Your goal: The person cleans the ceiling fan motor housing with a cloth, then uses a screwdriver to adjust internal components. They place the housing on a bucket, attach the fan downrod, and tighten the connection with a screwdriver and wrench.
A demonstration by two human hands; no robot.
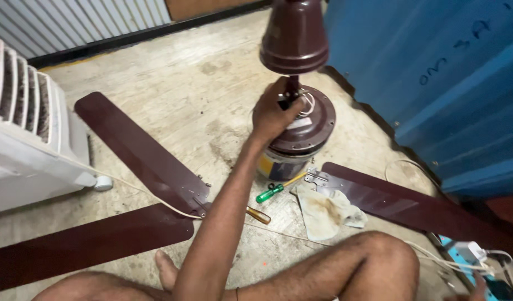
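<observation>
Gripping brown ceiling-fan motor's thin down-rod (291, 88) tightly in left hand (273, 114); keeping round motor housing (309, 125) steady, upright.

white label (302, 123) on brown fan motor (306, 125)

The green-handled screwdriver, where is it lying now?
The green-handled screwdriver lies on the floor at centre, just below the fan motor, left of the dirty rag.
</observation>
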